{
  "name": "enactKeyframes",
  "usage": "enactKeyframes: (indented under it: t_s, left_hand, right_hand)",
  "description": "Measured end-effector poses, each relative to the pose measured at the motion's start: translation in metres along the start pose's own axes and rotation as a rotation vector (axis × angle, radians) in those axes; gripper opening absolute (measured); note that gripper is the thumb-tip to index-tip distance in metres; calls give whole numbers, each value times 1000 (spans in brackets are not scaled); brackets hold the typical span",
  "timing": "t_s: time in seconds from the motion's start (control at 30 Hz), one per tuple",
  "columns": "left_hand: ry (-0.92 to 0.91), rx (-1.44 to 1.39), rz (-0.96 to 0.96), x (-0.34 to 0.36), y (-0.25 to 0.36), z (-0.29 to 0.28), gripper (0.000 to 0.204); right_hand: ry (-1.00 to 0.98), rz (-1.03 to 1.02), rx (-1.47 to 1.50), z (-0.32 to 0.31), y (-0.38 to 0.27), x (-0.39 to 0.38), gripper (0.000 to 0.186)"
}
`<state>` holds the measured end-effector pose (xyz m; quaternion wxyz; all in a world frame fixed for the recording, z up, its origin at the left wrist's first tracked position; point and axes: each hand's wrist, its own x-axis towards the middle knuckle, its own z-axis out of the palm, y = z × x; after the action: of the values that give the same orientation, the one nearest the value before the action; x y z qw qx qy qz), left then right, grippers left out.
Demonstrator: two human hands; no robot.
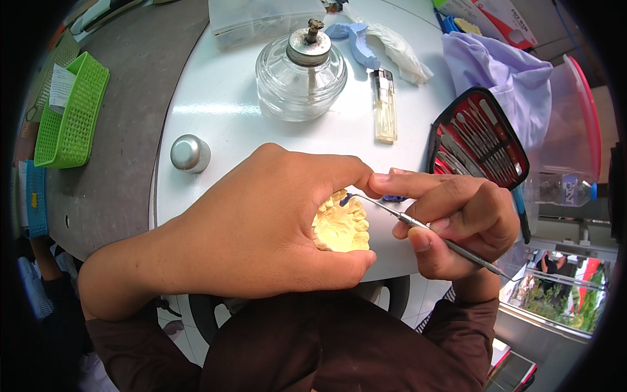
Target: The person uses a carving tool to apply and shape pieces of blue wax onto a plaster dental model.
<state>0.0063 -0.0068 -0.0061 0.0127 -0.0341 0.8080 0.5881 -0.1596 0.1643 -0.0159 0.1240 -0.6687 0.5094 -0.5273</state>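
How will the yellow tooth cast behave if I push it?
The yellow tooth cast is probably stiff, given its crisp, plaster-like surface. Its small projecting teeth might chip under the metal pick. It should barely shift, with the left hand curled around it.

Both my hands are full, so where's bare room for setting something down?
White table: between the metal cap and spirit lamp; narrowly, between lamp and lighter. Grey table: between the green basket and white table. Crowded: plastic box behind the lamp; dental-instrument case and lavender cloth at right.

Red-and-white carton [499, 21], toward the table's [225, 127] far right corner: white lettering. Clear bottle [553, 189], by the right edge: blue label [570, 189], pale characters.
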Motion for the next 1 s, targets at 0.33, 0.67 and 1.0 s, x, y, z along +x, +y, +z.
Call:
enactKeyframes:
  t_s: [0.33, 0.67, 1.0]
  left_hand:
    - [-4, -15, -27, -1, 1, 0, 52]
    - [1, -21, -10, 0, 0, 1, 53]
    - [55, -54, 32, 2, -2, 0, 37]
  right_hand:
    - [-4, 0, -58, 0, -1, 0, 36]
    - [-9, 20, -22, -1, -3, 0, 34]
    - [294, 165, -3, -15, -11, 4, 42]
